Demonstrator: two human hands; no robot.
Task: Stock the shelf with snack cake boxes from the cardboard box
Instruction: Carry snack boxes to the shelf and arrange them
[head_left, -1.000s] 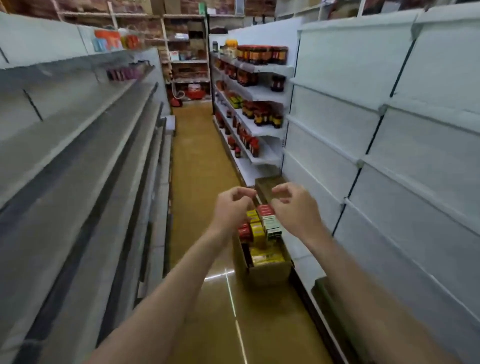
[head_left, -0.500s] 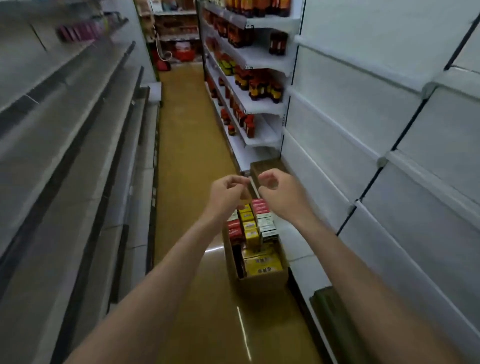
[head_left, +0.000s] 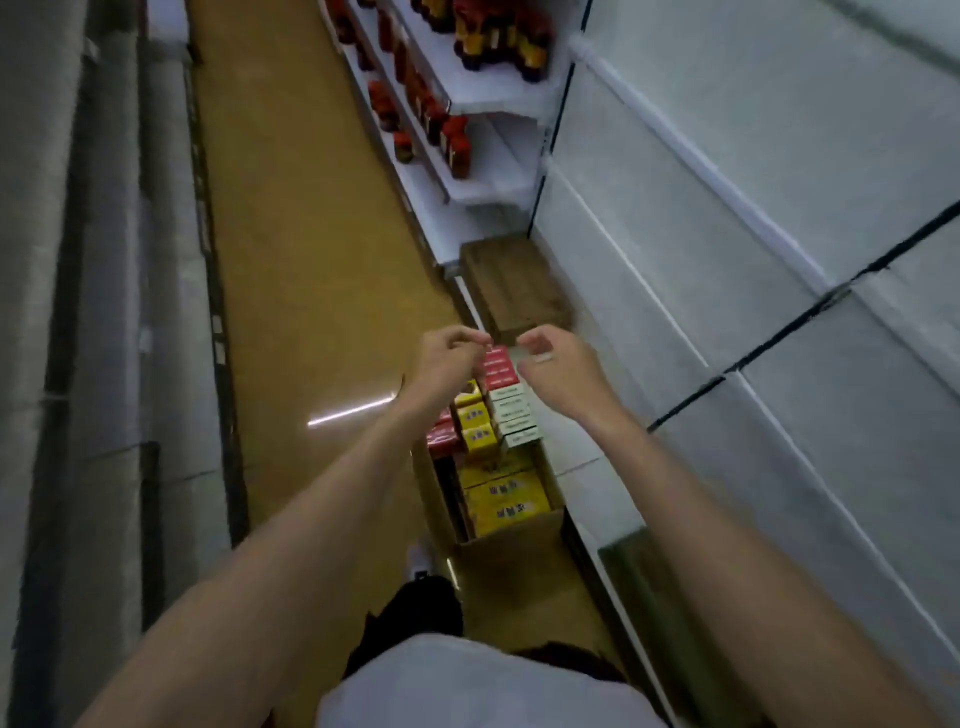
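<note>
Hovering over the cardboard box (head_left: 511, 540), both curled hands hide some snack cake boxes (head_left: 506, 499).

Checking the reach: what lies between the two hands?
Head view: in the gap between left hand and right hand show red boxes, stacked in the cardboard box below.
</note>
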